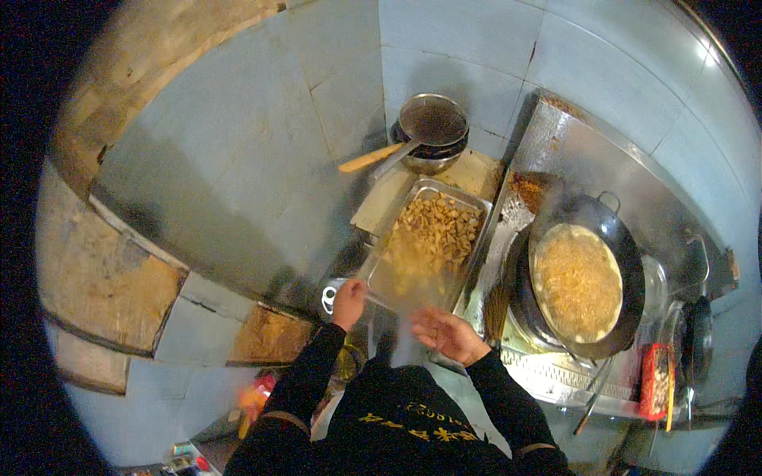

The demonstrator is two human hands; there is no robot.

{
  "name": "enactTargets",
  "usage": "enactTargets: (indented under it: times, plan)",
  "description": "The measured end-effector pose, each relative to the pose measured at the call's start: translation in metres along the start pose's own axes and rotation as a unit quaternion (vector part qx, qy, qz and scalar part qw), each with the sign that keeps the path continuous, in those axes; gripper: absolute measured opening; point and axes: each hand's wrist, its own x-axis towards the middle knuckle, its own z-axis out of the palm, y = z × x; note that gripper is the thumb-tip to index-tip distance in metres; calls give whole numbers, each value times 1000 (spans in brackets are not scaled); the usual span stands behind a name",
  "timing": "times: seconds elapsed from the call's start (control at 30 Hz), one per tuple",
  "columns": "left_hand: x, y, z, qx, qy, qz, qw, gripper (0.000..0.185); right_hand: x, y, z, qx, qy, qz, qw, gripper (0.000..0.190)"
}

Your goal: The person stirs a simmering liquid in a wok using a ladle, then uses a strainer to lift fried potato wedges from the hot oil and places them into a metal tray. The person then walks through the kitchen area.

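A rectangular metal tray (489, 209) holds many small browned chunks of food (443, 229), blurred by haze towards its near end. At the tray's near left corner is my left hand (350, 303), its fingers bent; whether they grip the rim is unclear. My right hand (443, 334) is by the near edge, palm partly up, fingers apart, with nothing seen in it. To the right, a large dark wok (631, 285) holds bubbling, foamy yellowish liquid (577, 282).
Behind the tray, a strainer (433, 119) rests on stacked bowls (431, 163), handles pointing left. A bamboo brush (495, 312) stands between tray and wok. At the right are a red basket (655, 381) and a dark pan (698, 339). Tiled walls enclose the corner.
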Motion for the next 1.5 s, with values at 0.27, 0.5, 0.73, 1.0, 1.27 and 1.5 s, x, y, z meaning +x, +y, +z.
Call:
enactTargets:
  times: [0.27,0.5,0.73,1.0,1.27,1.5]
  plan:
    - [244,-27,-47,-380,62,-99,917,18,160,-94,4,-76,-4,-75,994,47]
    - [377,-14,-61,-471,-176,-202,840,27,346,-172,19,-526,102,-158,829,38]
    - [409,-5,-54,-461,-383,-236,765,36,391,-234,17,-302,149,-372,865,22]
    - [433,6,18,-491,-470,-280,678,45,183,-226,10,-96,247,-228,937,17]
    - [455,23,69,-565,-508,-264,595,37,-107,-107,15,-227,633,-284,684,17]
    - [447,54,105,-639,-427,-347,537,39,-247,-65,-65,-357,785,-183,471,21]
